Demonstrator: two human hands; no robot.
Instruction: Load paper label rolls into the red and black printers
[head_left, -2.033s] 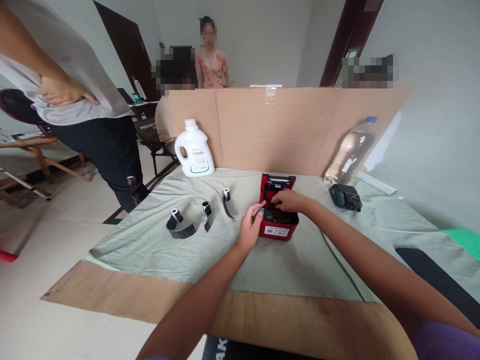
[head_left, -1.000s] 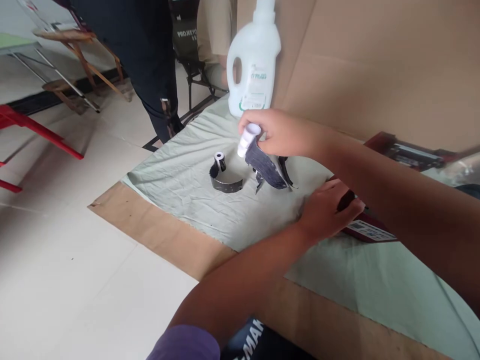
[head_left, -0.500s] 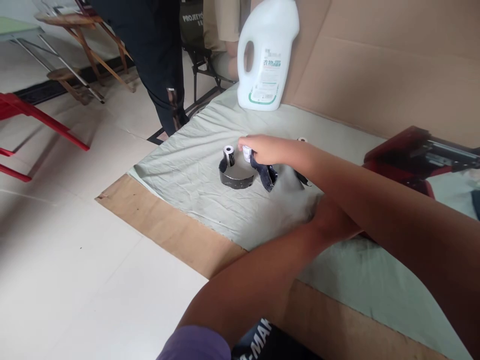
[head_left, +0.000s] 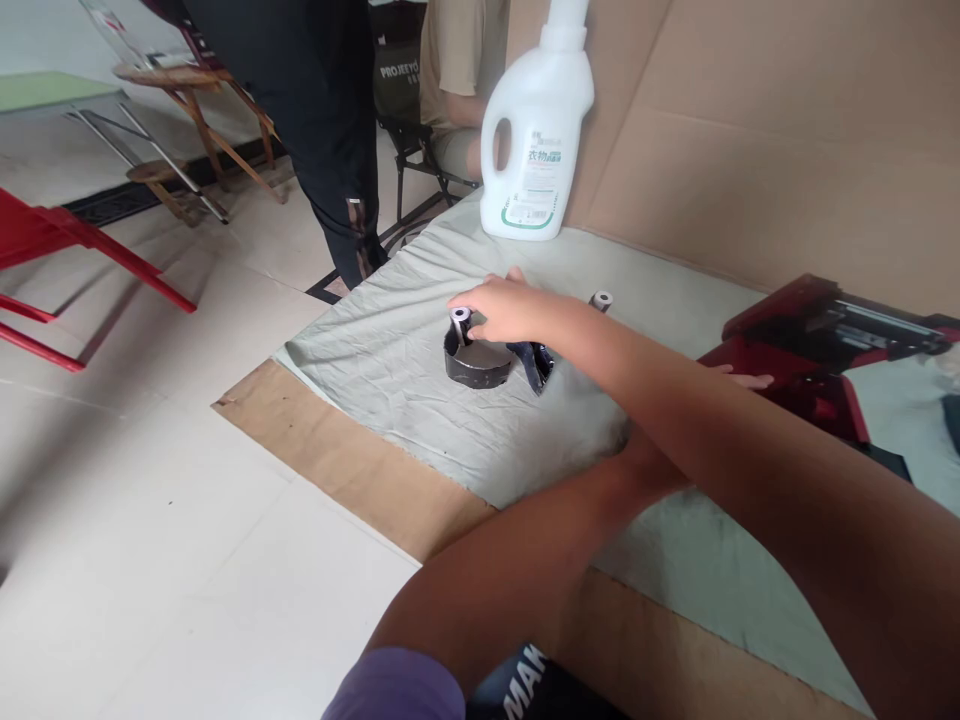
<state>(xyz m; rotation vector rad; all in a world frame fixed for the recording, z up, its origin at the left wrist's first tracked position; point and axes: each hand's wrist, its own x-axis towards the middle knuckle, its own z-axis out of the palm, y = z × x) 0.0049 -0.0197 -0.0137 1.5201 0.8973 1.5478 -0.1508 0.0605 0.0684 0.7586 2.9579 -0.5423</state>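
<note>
We locate the left roll (head_left: 460, 318) upright on the cloth (head_left: 405, 400), its dark tail (head_left: 477, 374) curling in front. Thumb and forefinger of our right hand (head_left: 506, 308) flank its top; we cannot tell whether they pinch. A second dark tail (head_left: 535, 368) lies under that hand. Our left hand (head_left: 748, 381), mostly hidden behind our right forearm, has fingertips extended at the printer (head_left: 784, 302); we cannot tell its grip. The jug (head_left: 534, 150) stands behind.

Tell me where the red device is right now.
The red device sits on the pale cloth at the right of the head view, in front of the cardboard, with the left hand's fingers by it, just past the right forearm.
</note>
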